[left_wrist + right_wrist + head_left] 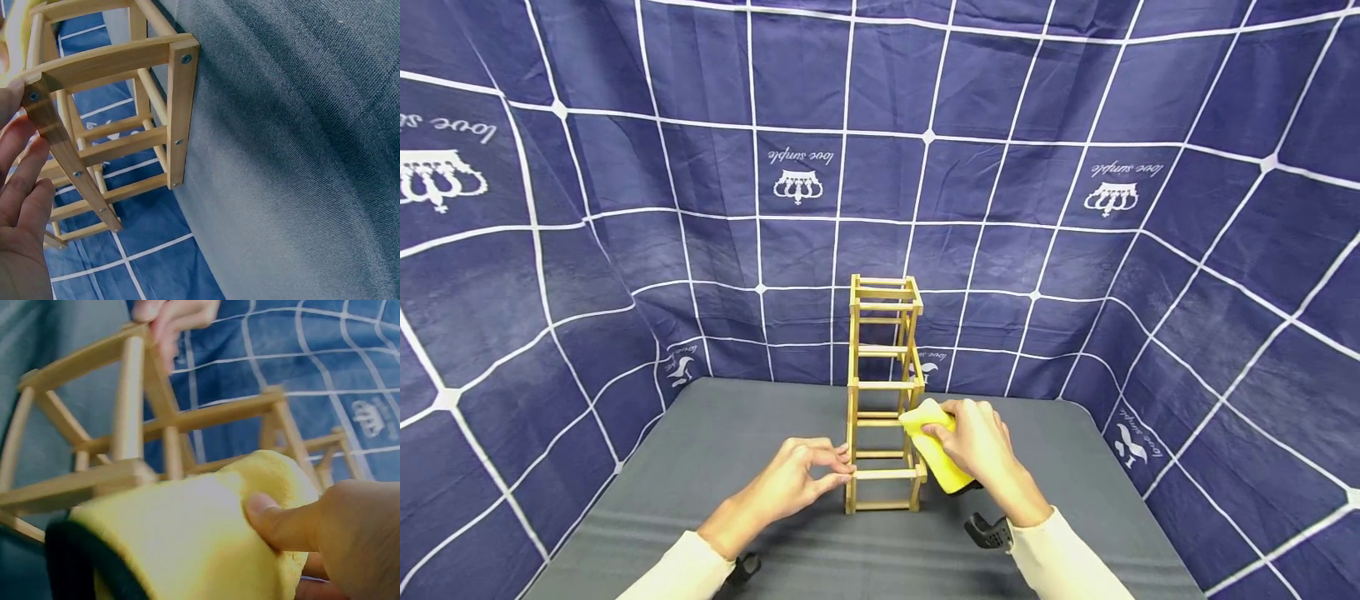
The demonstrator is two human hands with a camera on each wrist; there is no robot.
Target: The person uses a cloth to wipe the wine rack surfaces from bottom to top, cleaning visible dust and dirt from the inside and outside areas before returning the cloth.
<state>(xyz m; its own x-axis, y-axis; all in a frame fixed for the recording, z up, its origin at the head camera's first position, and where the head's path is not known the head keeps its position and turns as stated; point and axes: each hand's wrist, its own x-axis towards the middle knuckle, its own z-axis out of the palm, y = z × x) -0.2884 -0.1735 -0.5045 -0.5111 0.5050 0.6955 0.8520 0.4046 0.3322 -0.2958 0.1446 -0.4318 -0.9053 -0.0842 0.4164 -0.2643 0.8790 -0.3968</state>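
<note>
A stepped wooden rack (886, 385) of light slats and dowels stands on the grey surface, its tall part at the back and its low part in front. My left hand (800, 475) pinches the front left corner of the low part between thumb and fingers; the left wrist view shows the fingers (25, 169) beside the corner post. In my right hand (981, 442) is a folded yellow cloth (934, 450) with a dark edge, gripped with the thumb on top. The cloth lies against the rack's right side, covering part of the frame in the right wrist view.
A blue curtain (880, 183) with white grid lines hangs behind and at both sides. Grey fabric covers the table (737, 417) on which the rack stands. Dark bands (988, 532) sit at both wrists.
</note>
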